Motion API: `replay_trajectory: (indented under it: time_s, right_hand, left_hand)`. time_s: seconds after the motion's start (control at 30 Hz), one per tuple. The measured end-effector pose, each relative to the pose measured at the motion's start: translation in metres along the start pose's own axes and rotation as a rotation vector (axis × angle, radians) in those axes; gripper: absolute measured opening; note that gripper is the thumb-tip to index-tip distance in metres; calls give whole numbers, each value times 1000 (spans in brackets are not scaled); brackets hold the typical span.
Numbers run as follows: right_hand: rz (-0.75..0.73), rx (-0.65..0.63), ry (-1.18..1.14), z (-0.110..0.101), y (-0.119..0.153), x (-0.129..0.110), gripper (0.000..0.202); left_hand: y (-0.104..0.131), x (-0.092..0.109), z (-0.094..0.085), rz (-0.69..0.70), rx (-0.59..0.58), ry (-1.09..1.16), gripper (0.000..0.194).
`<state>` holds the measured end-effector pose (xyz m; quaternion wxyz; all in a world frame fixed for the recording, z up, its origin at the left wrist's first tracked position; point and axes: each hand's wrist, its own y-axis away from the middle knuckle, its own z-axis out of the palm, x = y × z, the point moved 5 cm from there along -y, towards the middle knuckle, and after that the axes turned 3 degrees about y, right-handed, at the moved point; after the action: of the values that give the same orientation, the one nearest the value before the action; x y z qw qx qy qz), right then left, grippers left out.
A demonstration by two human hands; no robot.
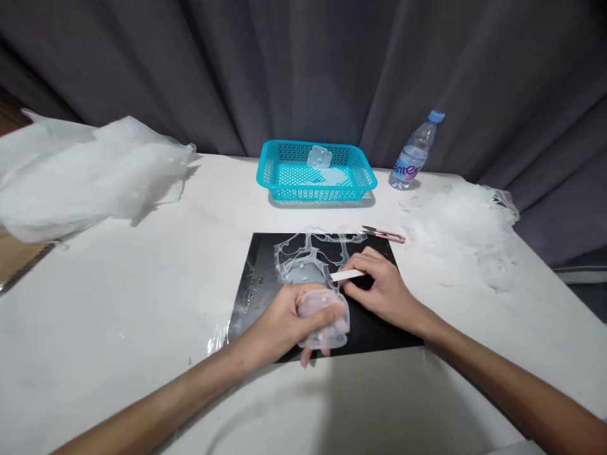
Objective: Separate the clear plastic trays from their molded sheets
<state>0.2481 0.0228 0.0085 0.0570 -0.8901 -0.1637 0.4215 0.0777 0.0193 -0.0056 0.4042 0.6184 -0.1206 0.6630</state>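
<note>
My left hand (289, 319) grips a translucent, rounded-square plastic piece (323, 302) with small round studs, its thumb lying across the front. A second similar piece (303, 273) shows just beyond it, joined to a clear, web-like frame of thin plastic (310, 251). In my right hand (377, 278), pinched between thumb and fingers, is a white flat stick-like tool (348, 275). Its left end meets the edge of the clear plastic frame; whether it has a blade I cannot tell. Both hands are over a black mat (251, 297).
At the back stands a turquoise basket (317, 194) holding a translucent piece (319, 157). A water bottle (412, 158) and pink-handled thread snips (385, 234) are to the right, near a heap of clear plastic scraps (465, 227). White plastic bags (95, 177) lie at left on the white table (142, 297).
</note>
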Motion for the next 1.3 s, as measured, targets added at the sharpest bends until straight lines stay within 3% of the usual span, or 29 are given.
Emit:
replay_trajectory:
  time_s: [0.1, 0.2, 0.33, 0.4, 0.53, 0.63, 0.87, 1.07, 1.3]
  right_hand:
    - [-4, -39, 22, -2, -1, 4, 17]
    - [-28, -143, -48, -15, -2, 7, 5]
    - [-31, -47, -191, -33, -5, 6, 8]
    - [-75, -30, -210, -29, -5, -1, 12]
    - [-95, -204, -182, -6, -4, -9, 15]
    - [-38, -256, -195, -2, -3, -7, 7]
    - [-76, -250, -132, -5, -2, -4, 8]
    - [-179, -112, 136, 1, -3, -1, 10]
    - [-98, -184, -109, -3, -2, -5, 8]
  left_hand:
    - [1, 0, 1, -25, 4, 28, 39]
    - [2, 5, -7, 21, 49, -43, 40]
    - [4, 10, -17, 68, 74, -204, 42]
    - [5, 11, -20, 73, 94, -294, 38]
    - [6, 12, -21, 76, 108, -418, 36]
    - [4, 13, -23, 58, 92, -430, 38]
    - [-1, 9, -24, 34, 58, -292, 32]
    - [-5, 5, -25, -21, 109, -167, 29]
    - [0, 10, -30, 92, 161, -328, 32]
